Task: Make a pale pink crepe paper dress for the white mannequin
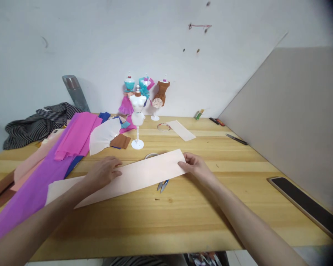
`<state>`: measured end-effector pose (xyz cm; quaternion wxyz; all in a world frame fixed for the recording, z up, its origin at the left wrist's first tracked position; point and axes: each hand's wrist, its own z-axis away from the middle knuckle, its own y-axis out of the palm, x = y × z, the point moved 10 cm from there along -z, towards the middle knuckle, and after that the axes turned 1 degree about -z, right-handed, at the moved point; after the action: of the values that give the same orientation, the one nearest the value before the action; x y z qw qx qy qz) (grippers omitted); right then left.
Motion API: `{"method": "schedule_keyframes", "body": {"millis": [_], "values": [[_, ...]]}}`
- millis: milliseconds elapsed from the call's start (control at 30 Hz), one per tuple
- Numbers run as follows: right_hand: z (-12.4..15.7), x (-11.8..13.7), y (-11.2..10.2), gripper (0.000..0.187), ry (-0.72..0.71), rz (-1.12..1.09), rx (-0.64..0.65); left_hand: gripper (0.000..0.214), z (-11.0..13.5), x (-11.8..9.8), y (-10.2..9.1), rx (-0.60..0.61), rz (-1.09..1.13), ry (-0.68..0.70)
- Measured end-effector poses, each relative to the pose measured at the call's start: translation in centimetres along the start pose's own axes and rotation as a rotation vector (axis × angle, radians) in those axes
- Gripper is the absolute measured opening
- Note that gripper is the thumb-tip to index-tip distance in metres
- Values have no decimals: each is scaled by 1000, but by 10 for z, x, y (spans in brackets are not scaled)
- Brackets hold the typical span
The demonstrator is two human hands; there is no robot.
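A long pale peach strip of what looks like crepe paper (pixel 144 171) stretches across the front of the table, slanting up to the right. Its right end is pinched between the thumb and fingers of my right hand (pixel 193 164). Over the strip's left part is my left hand (pixel 104 173), fingers apart; whether it touches the strip I cannot tell. Beneath the strip, the blades of small scissors (pixel 162 186) poke out, and part of a ring (pixel 151 155) shows behind it. Just beyond stands a bare white mini dress form (pixel 138 111) with a brown neck band.
Purple paper (pixel 41 184), pink paper (pixel 77 131) and other coloured pieces pile up at left, near a striped cloth (pixel 41 122) and a bottle (pixel 75 92). Several dressed forms stand by the wall, including a brown one (pixel 163 92). A phone (pixel 305 203) lies right, a craft knife (pixel 236 139) farther back.
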<state>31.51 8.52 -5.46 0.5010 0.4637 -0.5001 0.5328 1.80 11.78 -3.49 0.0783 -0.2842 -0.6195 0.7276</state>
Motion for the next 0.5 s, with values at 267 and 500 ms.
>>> {"method": "schedule_keyframes", "body": {"millis": [267,500], "values": [[10,9,12,33,-7,-53,145,17,14,-12,4,-4,42,67],[9,0,19,47,58,-64,209,11,43,-18,-5,-1,30,-6]]}}
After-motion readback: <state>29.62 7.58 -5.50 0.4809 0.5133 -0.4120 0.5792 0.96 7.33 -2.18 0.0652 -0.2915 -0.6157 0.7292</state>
